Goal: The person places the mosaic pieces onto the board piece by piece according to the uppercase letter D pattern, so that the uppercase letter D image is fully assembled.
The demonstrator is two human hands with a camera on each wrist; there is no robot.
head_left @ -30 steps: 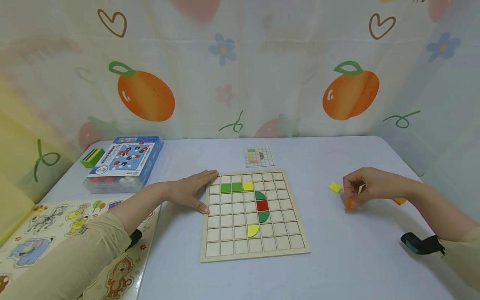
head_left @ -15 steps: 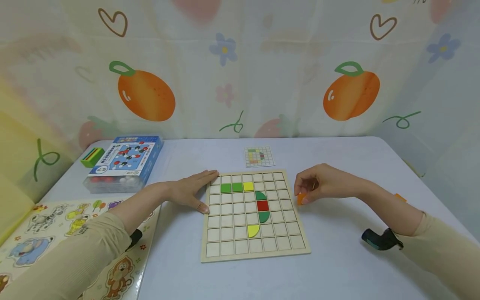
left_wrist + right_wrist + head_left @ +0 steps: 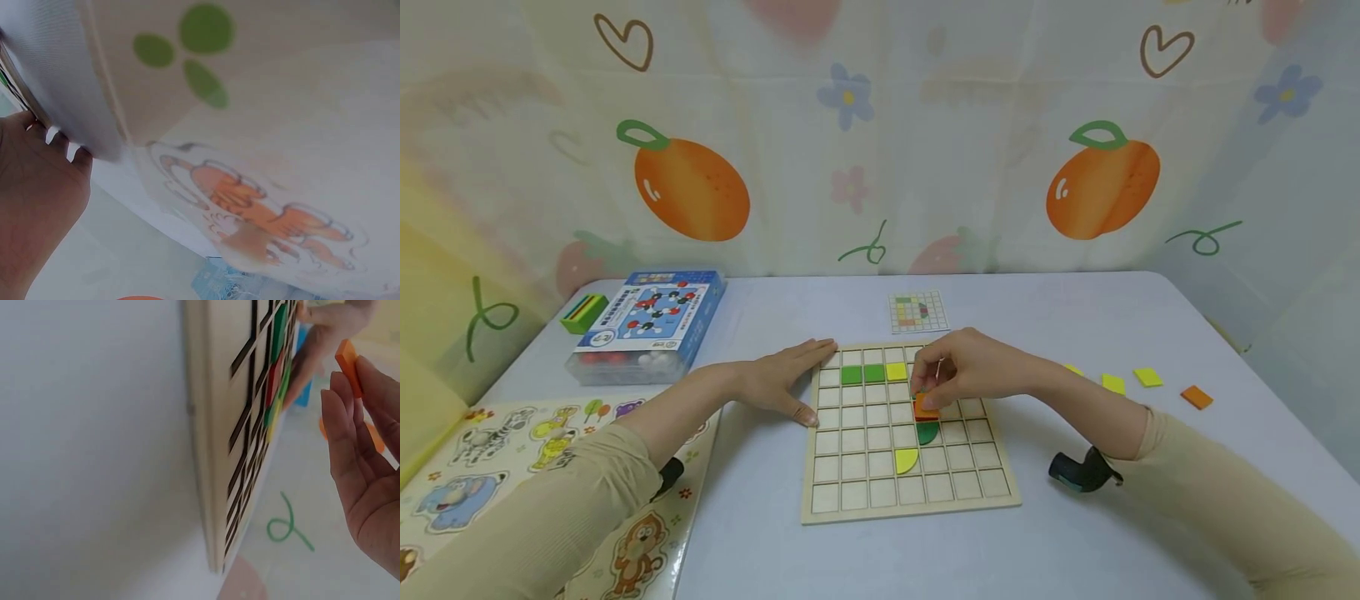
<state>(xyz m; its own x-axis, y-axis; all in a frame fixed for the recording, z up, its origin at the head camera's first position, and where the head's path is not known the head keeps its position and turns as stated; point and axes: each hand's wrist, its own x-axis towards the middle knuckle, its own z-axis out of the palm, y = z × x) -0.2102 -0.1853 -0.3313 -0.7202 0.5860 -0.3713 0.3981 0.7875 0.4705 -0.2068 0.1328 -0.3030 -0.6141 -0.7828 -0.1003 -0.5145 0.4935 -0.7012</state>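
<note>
In the head view a wooden grid board [image 3: 958, 483] lies mid-table, with green, yellow and red pieces in some of its cells. My right hand [image 3: 973, 367] pinches an orange square tile [image 3: 928, 407] over the board, in front of the red piece. The right wrist view shows that orange tile [image 3: 349, 365] between thumb and fingertips, apart from the board. My left hand [image 3: 778, 383] lies with fingers spread, touching the board's left edge. A yellow quarter-round piece [image 3: 906, 461] and a dark green piece [image 3: 928, 432] sit in cells below the red one.
Behind the board lies a small pattern card [image 3: 918, 312]. Yellow tiles [image 3: 1147, 377] and an orange tile [image 3: 1197, 397] lie to the right. At left are a blue box [image 3: 651, 325], a green block [image 3: 584, 314] and an animal-picture sheet [image 3: 647, 508].
My right hand has carried the orange tile leftward from the right side of the table to above the board. Loose tiles at right have come into sight. The left hand stays put.
</note>
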